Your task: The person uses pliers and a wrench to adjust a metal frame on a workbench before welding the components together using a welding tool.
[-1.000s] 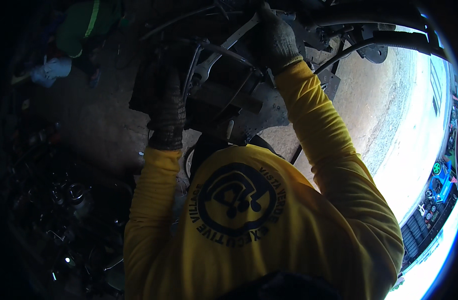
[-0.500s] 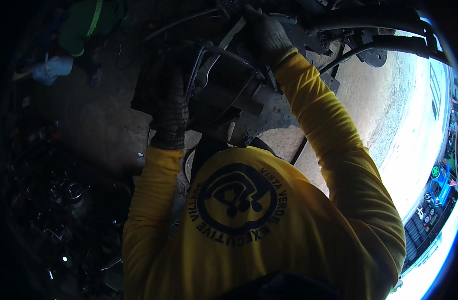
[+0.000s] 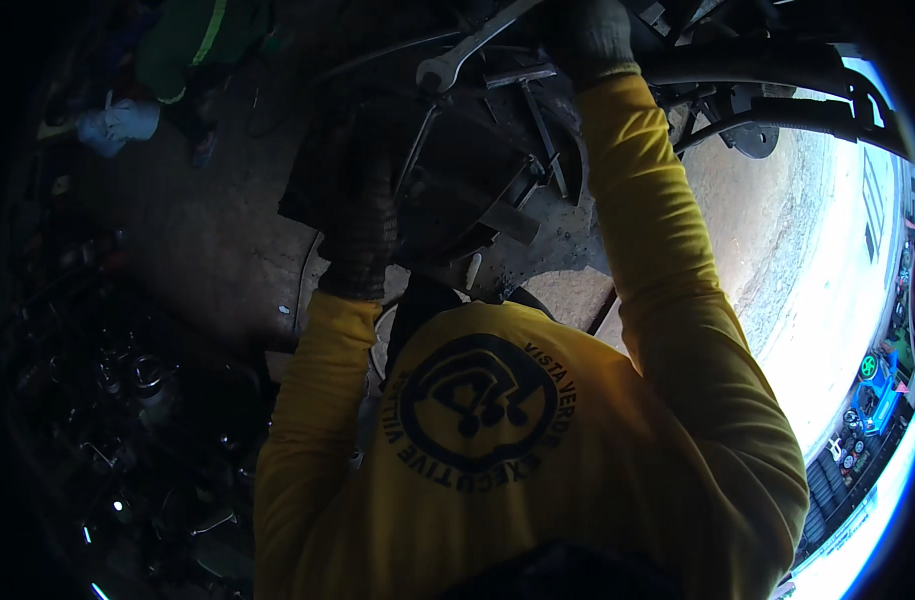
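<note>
At the top of the head view my right hand (image 3: 600, 38), in a grey knit glove, is closed on a combination wrench (image 3: 478, 42). The wrench's open-ended jaw points down and left, and its other end runs past the picture's upper edge. My left hand (image 3: 363, 225), in a dark glove, reaches into shadow at the left side of a dark metal frame (image 3: 513, 190). Its fingers are lost in the dark, so their grip does not show. Thin metal bars (image 3: 543, 135) of the frame lie below the wrench, between my two hands.
Black tubes (image 3: 768, 65) and a round dark plate (image 3: 753, 135) stand at the upper right. Another person in dark green clothing (image 3: 193, 50) is at the upper left. Dark metal parts (image 3: 148, 380) crowd the lower left. Bright ground (image 3: 828, 230) lies to the right.
My right hand has moved up and to the right with the wrench, lifting its jaw away from the frame bars. The left hand shifts only slightly with the view.
</note>
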`<action>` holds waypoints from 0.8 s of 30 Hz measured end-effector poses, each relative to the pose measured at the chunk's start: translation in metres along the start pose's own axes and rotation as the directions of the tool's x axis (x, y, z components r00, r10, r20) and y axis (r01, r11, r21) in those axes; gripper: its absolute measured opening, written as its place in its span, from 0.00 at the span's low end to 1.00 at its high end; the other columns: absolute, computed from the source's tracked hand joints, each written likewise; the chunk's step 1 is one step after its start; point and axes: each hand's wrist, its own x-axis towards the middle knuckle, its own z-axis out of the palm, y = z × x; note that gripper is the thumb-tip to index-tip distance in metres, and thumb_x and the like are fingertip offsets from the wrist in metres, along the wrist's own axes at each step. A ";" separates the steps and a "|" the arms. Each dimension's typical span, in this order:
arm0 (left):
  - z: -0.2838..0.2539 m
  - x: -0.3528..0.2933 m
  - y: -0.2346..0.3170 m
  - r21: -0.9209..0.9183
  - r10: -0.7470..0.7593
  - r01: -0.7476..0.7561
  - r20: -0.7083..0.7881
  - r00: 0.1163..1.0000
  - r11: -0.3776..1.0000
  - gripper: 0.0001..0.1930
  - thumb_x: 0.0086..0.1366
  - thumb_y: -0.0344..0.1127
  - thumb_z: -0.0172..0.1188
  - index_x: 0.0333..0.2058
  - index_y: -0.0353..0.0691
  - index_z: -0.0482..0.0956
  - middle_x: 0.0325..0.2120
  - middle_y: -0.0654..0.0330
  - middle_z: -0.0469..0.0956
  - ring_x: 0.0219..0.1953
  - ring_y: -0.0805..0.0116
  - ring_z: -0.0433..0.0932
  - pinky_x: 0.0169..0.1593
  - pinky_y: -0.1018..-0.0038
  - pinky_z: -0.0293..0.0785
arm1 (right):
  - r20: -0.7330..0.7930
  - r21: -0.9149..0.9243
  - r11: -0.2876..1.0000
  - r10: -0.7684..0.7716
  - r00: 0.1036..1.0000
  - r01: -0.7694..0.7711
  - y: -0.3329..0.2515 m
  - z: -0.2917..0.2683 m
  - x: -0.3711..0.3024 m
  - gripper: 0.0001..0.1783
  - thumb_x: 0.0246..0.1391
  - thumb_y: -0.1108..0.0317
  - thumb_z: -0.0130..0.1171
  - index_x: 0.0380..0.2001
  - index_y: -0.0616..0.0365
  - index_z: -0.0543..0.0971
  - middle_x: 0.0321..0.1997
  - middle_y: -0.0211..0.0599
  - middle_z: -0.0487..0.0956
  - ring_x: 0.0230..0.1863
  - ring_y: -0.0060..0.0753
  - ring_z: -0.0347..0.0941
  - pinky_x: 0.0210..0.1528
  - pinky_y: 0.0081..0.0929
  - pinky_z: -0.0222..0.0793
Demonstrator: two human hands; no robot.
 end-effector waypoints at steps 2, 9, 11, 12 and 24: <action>0.000 0.002 -0.016 0.004 0.065 -0.065 -0.031 0.997 0.998 0.24 0.68 0.42 0.65 0.57 0.34 0.74 0.50 0.56 0.79 0.41 0.74 0.81 0.39 0.76 0.80 | 0.052 0.251 0.928 0.272 0.961 -0.277 0.014 -0.024 -0.025 0.21 0.62 0.62 0.59 0.55 0.63 0.75 0.43 0.46 0.82 0.42 0.44 0.81 0.43 0.34 0.76; -0.001 -0.001 0.003 -0.173 -0.183 0.201 0.115 0.976 0.964 0.28 0.66 0.44 0.67 0.59 0.35 0.72 0.46 0.59 0.79 0.34 0.74 0.81 0.34 0.77 0.80 | -0.050 -0.311 0.910 0.272 0.961 -0.274 0.056 -0.006 -0.083 0.26 0.62 0.59 0.61 0.58 0.64 0.73 0.48 0.47 0.81 0.48 0.44 0.80 0.49 0.34 0.75; 0.002 -0.001 0.008 -0.165 -0.157 0.170 0.090 0.983 0.972 0.29 0.66 0.44 0.68 0.60 0.36 0.71 0.46 0.59 0.79 0.33 0.73 0.81 0.34 0.77 0.81 | 0.074 -0.438 0.890 0.176 0.982 -0.126 0.073 0.009 -0.084 0.27 0.62 0.59 0.62 0.59 0.64 0.73 0.51 0.46 0.81 0.49 0.42 0.79 0.51 0.33 0.74; 0.002 -0.001 0.006 -0.155 -0.141 0.149 0.062 0.988 0.976 0.29 0.66 0.44 0.68 0.60 0.36 0.71 0.46 0.59 0.79 0.33 0.73 0.81 0.35 0.76 0.81 | 0.144 -0.489 0.871 0.129 0.981 -0.042 0.074 0.012 -0.085 0.28 0.62 0.58 0.63 0.59 0.64 0.73 0.53 0.45 0.80 0.49 0.41 0.79 0.52 0.33 0.74; -0.008 0.003 -0.027 -0.038 -0.026 0.025 -0.006 1.000 0.999 0.28 0.65 0.44 0.69 0.59 0.36 0.73 0.49 0.60 0.77 0.40 0.75 0.78 0.36 0.78 0.80 | 0.623 0.476 0.173 0.625 0.470 -0.862 -0.007 -0.088 -0.089 0.18 0.72 0.61 0.50 0.55 0.61 0.77 0.39 0.34 0.82 0.31 0.20 0.78 0.33 0.18 0.74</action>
